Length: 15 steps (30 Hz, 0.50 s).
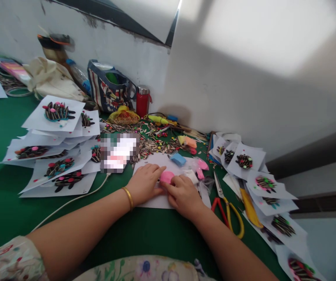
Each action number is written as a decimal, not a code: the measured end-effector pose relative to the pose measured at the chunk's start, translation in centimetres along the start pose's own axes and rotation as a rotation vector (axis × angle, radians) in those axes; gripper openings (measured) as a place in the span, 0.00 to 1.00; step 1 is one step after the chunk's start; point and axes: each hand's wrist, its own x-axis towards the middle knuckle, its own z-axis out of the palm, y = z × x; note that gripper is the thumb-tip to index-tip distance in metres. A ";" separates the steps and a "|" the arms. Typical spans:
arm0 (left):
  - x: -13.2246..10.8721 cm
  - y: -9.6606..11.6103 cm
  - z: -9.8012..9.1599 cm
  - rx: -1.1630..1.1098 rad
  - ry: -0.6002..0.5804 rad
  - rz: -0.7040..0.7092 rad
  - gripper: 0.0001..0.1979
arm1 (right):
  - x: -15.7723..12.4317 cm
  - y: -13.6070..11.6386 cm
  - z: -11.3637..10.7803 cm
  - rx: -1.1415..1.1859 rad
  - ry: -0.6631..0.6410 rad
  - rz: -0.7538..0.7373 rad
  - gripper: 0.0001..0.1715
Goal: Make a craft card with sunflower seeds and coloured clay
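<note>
A flattened round of pink modelling clay lies on a white sheet of paper. My left hand curves around its left side, thumb apart from the stretched fingers, fingertips at the clay's edge. On the right, my right hand has its fingers curled together against the clay's lower right edge; the thumb is mostly hidden. Just beyond my hands on the paper are a blue clay lump, a white clay piece and more pink clay in clear wrap.
Scissors with red and yellow handles lie at right, beside a yellow-handled tool. Sheets with seed-and-clay figures stack at left and right. A blurred-out phone trails a cable. Loose seeds and a red bottle are behind.
</note>
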 end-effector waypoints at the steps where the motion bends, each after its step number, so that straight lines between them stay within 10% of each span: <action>1: 0.0 0.0 0.0 -0.001 0.000 0.002 0.36 | 0.0 -0.1 0.0 -0.007 -0.006 0.006 0.22; 15: 0.0 -0.1 -0.1 0.000 -0.016 -0.001 0.39 | -0.5 0.9 -0.2 0.038 0.018 0.031 0.22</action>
